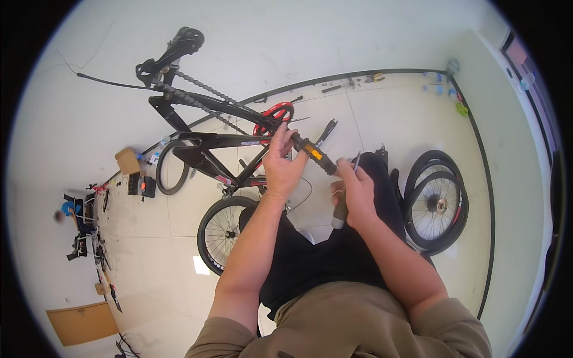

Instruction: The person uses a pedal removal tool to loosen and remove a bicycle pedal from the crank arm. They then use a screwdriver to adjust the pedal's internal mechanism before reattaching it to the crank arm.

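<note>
A black bicycle pedal [313, 153] with an orange reflector points outward beside the red chainring [280, 113]. My left hand [283, 166] grips the pedal's inner end, thumb and fingers wrapped around it. In my right hand [360, 194] is a screwdriver [339, 217], its grey handle below the fist and its thin metal shaft above. The fingertips of that hand are at the pedal's outer end. Behind the pedal stretches the black bicycle frame [206, 143], with a slack chain [209, 89] running to the rear derailleur [182, 48]. Part of the crank is hidden by my left hand.
Two loose wheels [434, 203] lie overlapping at my right. A mounted wheel [224, 230] stands by my left knee. Pliers [375, 78], a hammer [339, 87] and bottles [439, 83] line the far wall. Further left are a loose tyre [172, 170] and a cardboard box [127, 161].
</note>
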Demonstrator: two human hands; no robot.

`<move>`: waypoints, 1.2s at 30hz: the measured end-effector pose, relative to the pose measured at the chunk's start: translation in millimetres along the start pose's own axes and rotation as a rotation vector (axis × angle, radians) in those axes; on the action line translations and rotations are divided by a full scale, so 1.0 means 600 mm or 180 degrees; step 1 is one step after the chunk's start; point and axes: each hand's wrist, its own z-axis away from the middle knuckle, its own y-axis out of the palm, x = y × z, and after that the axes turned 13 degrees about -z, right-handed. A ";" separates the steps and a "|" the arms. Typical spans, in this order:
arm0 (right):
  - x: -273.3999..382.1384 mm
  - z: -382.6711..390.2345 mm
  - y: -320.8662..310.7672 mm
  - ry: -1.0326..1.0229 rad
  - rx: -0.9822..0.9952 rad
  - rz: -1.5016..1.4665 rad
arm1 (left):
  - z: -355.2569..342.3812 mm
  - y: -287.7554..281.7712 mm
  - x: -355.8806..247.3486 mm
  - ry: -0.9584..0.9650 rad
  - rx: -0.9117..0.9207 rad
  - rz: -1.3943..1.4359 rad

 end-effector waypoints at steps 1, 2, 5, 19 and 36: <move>0.002 0.007 -0.001 -0.0373 0.0047 0.0550 | 0.002 0.005 -0.003 -0.0033 -0.0029 0.0005; 0.001 0.009 -0.002 -0.0750 0.0099 0.1097 | 0.004 0.007 -0.003 -0.0067 -0.0062 0.0009; -0.033 -0.024 0.008 -0.1768 0.0265 0.1822 | -0.010 0.001 0.018 0.0197 -0.0196 0.0013; 0.010 -0.048 0.068 0.0083 0.0736 -0.0295 | -0.064 -0.042 0.031 0.0153 0.0147 0.0447; 0.000 -0.049 0.046 -0.1201 0.0461 0.1260 | -0.077 -0.020 0.051 -0.0634 0.0278 0.0667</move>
